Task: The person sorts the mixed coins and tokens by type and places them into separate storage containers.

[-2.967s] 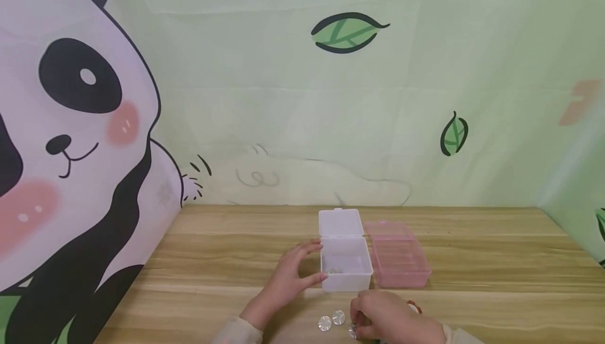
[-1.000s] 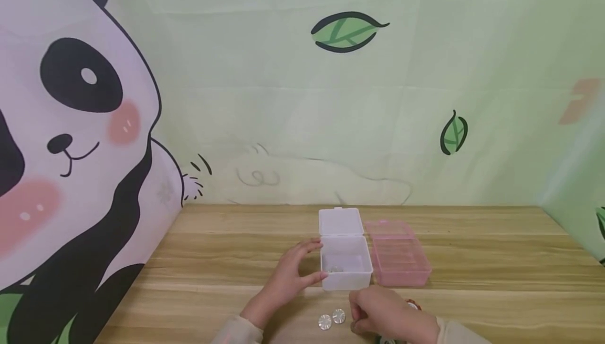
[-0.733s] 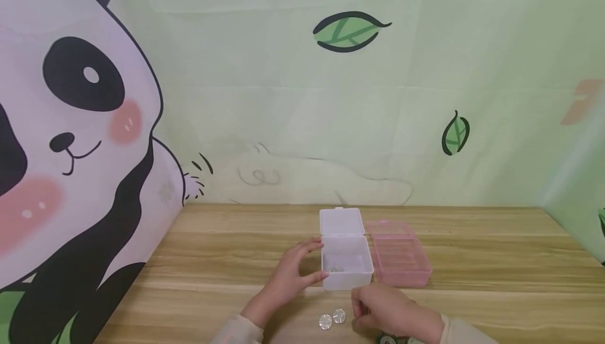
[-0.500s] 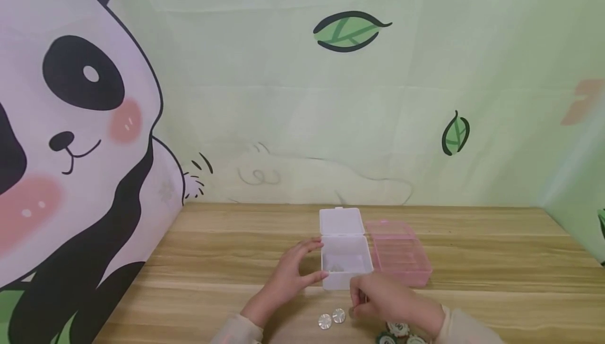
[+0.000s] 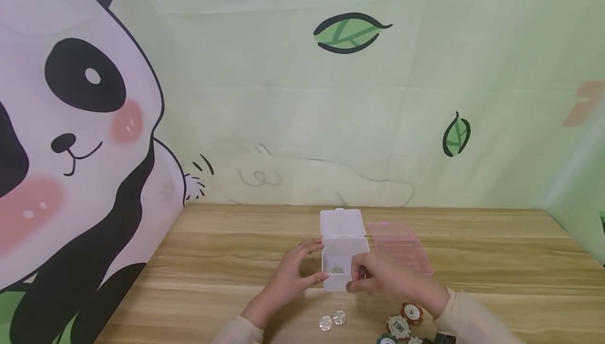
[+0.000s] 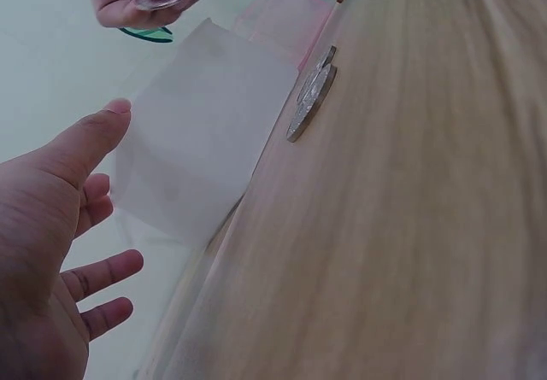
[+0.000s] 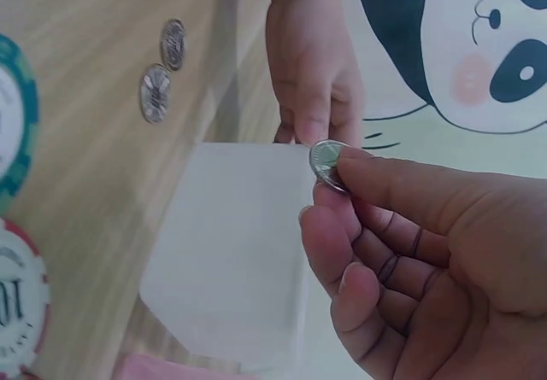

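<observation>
A small white plastic box (image 5: 336,283) stands on the table with its lid (image 5: 341,223) folded back. My left hand (image 5: 290,270) rests at its left side, thumb near the front corner and fingers spread toward the back one. Between thumb and index finger, my right hand (image 5: 380,275) pinches a silver coin (image 7: 328,165), just in front of the box near its front right corner. Inside the box lies a little heap of coins (image 5: 336,269), partly hidden by the front wall. Two more silver coins, one (image 5: 325,323) beside the other (image 5: 339,318), lie flat before the box.
A translucent pink box (image 5: 416,252) stands right of the white one, partly behind my right forearm. Several poker chips, among them a white one marked 100 (image 5: 398,327) and a red one (image 5: 412,313), lie at the front right. A panda-print cloth (image 5: 264,97) hangs behind the table.
My right hand has picked up a coin from the table and moved up and forward to the white box, uncovering the poker chips. The left hand keeps its place.
</observation>
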`<state>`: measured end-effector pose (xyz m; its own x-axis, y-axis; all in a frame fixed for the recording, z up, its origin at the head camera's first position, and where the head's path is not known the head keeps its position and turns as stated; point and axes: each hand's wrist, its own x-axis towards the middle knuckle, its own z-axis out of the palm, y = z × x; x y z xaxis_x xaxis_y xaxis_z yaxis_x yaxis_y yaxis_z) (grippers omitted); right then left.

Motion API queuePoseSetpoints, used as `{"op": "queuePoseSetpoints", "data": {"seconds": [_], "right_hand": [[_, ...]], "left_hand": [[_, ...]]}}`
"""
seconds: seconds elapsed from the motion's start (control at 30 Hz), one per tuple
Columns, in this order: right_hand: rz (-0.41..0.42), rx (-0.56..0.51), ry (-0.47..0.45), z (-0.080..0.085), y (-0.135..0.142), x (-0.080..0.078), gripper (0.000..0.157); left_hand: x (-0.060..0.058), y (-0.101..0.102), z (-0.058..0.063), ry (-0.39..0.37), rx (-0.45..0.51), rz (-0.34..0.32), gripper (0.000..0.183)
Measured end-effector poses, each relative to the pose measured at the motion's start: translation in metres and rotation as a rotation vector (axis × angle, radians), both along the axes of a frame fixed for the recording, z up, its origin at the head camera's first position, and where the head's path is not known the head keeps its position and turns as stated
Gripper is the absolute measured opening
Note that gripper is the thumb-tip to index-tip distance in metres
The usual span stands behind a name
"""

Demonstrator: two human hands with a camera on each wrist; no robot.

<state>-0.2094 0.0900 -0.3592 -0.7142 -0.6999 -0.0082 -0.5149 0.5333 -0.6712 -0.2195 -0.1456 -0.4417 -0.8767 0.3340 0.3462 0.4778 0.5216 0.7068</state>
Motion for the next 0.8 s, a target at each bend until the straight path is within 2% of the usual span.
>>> {"op": "queuePoseSetpoints", "data": {"seconds": [0.23,0.43,0.8], "right_hand": [[-0.021,-0.008,0.045,0.008,-0.001,-0.009,0.018],[-0.086,0.022,0.039,0.01,-0.003,-0.013,0.015],[-0.124,0.014,0.113,-0.004,-0.011,-0.031,0.014]], "left_hand": [[0.0,0.0,0.0,0.011,0.0,-0.002,0.059],[-0.001,0.0,-0.001,0.01,0.001,0.0,0.058],[-0.001,0.0,-0.003,0.024,-0.001,0.0,0.06]]}}
